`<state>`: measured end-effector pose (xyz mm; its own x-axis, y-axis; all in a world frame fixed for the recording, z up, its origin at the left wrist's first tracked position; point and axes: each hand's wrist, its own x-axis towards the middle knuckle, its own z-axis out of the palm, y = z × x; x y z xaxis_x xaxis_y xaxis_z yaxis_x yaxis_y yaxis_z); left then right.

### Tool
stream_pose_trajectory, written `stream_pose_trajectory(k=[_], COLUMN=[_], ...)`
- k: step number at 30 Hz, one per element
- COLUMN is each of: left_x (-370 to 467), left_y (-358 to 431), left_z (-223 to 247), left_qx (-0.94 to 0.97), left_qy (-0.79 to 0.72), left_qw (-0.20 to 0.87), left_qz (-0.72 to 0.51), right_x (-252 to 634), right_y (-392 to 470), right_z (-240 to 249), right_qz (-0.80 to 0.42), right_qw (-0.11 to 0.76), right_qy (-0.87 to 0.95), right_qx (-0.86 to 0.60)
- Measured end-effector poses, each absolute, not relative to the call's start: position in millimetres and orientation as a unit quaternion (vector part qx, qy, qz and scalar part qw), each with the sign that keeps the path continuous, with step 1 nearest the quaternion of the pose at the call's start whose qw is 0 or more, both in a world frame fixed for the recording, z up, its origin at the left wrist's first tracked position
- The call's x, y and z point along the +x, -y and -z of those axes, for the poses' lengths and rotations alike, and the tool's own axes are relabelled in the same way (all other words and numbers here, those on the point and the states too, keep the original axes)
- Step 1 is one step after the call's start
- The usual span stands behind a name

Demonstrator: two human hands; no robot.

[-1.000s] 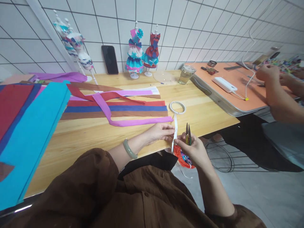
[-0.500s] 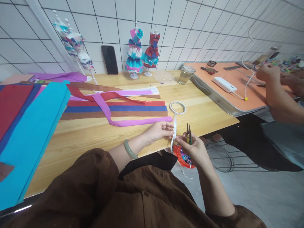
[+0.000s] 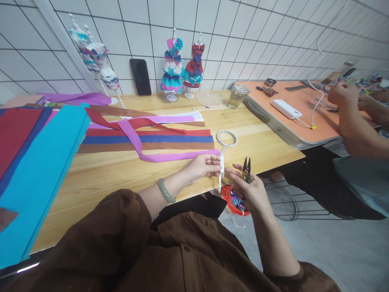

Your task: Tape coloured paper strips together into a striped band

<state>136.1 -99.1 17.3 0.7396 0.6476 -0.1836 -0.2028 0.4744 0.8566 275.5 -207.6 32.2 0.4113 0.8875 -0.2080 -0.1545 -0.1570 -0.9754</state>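
Near the table's front edge, my left hand (image 3: 204, 167) pinches a narrow white tape strip (image 3: 222, 161). The strip runs up to a tape roll (image 3: 227, 138) lying on the table, and its loose end hangs past my fingers. Just to the right, my right hand (image 3: 249, 190) is closed around thread snips (image 3: 246, 167), blades pointing up and slightly apart. Its thumb and forefinger are close to the strip; whether they touch it I cannot tell. A purple crepe-paper strip (image 3: 182, 155) ends beside my left fingers.
Red, blue and brown paper strips (image 3: 148, 139) lie on the left, near a turquoise sheet (image 3: 45, 178). Dressed mini mannequins (image 3: 172, 69), a phone (image 3: 140, 77) and a cup (image 3: 238, 96) stand by the wall. A co-worker's hands (image 3: 343, 95) are above the orange table (image 3: 325, 121).
My right hand with the snips has moved slightly right, away from the tape strip, and its fingers have loosened. My left hand stays nearly in place on the strip.
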Motion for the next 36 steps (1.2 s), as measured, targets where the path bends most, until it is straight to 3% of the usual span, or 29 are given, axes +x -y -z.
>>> stream_pose_trajectory(k=[9, 13, 25, 31, 36], left_x=[135.8, 136.0, 136.1, 136.7, 136.7], left_y=[94.6, 94.9, 101.6, 100.3, 101.5], left_z=[-15.6, -16.0, -21.4, -20.9, -22.6], left_qx=[0.395, 0.397, 0.440, 0.440, 0.442], left_qy=[-0.263, -0.268, -0.279, -0.282, -0.285], left_qw=[0.836, 0.834, 0.809, 0.808, 0.807], left_qz=[-0.275, -0.274, -0.273, -0.271, -0.269], right_x=[274.0, 278.8, 298.9, 303.4, 279.9], right_y=[216.1, 217.7, 230.5, 234.6, 242.7], right_z=[-33.0, -30.2, -17.4, -14.9, -25.0], right_qz=[-0.316, -0.275, -0.471, -0.384, -0.457], right_qw=[0.456, 0.459, 0.564, 0.632, 0.520], right_qy=[0.432, 0.434, 0.251, 0.242, 0.346], right_qx=[-0.711, -0.725, -0.630, -0.628, -0.633])
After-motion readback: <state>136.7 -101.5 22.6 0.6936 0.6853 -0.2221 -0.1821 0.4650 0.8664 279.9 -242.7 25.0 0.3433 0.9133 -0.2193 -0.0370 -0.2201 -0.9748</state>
